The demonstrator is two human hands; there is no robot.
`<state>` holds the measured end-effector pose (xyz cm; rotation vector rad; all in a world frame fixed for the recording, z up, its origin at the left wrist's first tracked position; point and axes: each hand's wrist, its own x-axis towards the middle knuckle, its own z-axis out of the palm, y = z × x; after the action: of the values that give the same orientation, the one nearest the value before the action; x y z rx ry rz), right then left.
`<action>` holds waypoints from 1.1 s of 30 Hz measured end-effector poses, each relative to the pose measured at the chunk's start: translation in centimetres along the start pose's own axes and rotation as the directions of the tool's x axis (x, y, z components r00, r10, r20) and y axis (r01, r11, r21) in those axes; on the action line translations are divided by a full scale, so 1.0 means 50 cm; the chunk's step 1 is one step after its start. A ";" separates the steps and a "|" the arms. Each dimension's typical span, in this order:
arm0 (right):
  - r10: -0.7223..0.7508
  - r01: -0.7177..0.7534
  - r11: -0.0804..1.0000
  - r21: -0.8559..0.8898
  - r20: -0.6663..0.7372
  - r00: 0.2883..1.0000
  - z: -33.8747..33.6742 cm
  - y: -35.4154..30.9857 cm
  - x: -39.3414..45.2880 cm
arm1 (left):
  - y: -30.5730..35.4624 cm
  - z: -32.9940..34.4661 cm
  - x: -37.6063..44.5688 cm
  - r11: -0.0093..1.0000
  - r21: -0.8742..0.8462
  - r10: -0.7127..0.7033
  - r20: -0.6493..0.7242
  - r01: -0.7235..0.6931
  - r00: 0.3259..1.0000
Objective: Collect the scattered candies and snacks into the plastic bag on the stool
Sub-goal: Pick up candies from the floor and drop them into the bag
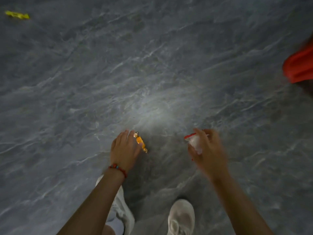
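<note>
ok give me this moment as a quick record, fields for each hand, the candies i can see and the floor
left hand: open, fingers at the orange candy, not clearly gripping it
right hand: closed on a white and red wrapper, blurred
yellow candy: lies alone on the floor, far upper left
floor: grey, marbled
red object: right edge, cut off, cannot tell what it is
bracelet: red beads on left wrist
shoes: white, bottom of view

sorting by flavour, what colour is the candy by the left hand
Orange candy, clear twisted ends; head view.
</note>
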<state>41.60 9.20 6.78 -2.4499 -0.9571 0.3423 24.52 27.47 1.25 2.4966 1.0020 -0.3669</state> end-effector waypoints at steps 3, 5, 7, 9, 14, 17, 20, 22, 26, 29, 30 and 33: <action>-0.047 0.047 0.999 0.006 0.010 0.999 0.082 0.048 0.024 | -0.025 0.100 0.044 0.992 -0.086 -0.094 -0.022 0.092 0.995; -0.061 0.061 0.998 0.017 0.023 0.998 0.128 0.076 0.033 | -0.035 0.157 0.062 0.981 -0.111 -0.161 -0.027 0.157 0.987; -0.060 0.059 0.998 0.028 0.040 0.997 0.167 0.100 0.035 | -0.038 0.198 0.071 0.971 -0.114 -0.214 -0.038 0.208 0.976; -0.062 0.061 0.997 0.037 0.053 0.997 0.198 0.114 0.036 | -0.040 0.227 0.076 0.956 -0.102 -0.279 -0.015 0.276 0.960; -0.064 0.060 0.997 0.048 0.084 0.994 0.238 0.127 0.035 | -0.038 0.264 0.078 0.937 -0.187 -0.309 -0.053 0.294 0.950; -0.061 0.059 0.998 0.027 0.093 0.994 0.246 0.132 0.034 | -0.041 0.279 0.086 0.943 -0.232 -0.258 -0.065 0.237 0.964; -0.052 0.051 0.999 0.010 0.098 0.994 0.246 0.130 0.031 | -0.051 0.284 0.085 0.936 -0.292 -0.227 -0.078 0.195 0.971; -0.050 0.049 0.999 0.014 0.103 0.993 0.242 0.126 0.030 | -0.055 0.279 0.083 0.913 -0.354 -0.245 -0.074 0.205 0.967; -0.044 0.042 0.999 0.022 0.110 0.993 0.220 0.112 0.031 | -0.043 0.245 0.072 0.901 -0.417 -0.190 -0.138 0.117 0.972; -0.023 0.021 0.999 0.026 0.098 0.995 0.182 0.085 0.033 | -0.025 0.187 0.060 0.897 -0.437 -0.172 -0.201 0.068 0.964; -0.018 0.016 1.000 0.024 0.095 0.995 0.164 0.072 0.033 | -0.018 0.161 0.054 0.897 -0.439 -0.163 -0.228 0.048 0.960; -0.030 0.028 0.999 0.020 0.104 0.994 0.104 0.022 0.034 | 0.003 0.073 0.032 0.900 -0.437 -0.145 -0.291 0.003 0.946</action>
<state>41.41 11.47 1.66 -2.4187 -1.0266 0.4713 25.46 26.59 -2.53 2.1470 1.1575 0.2305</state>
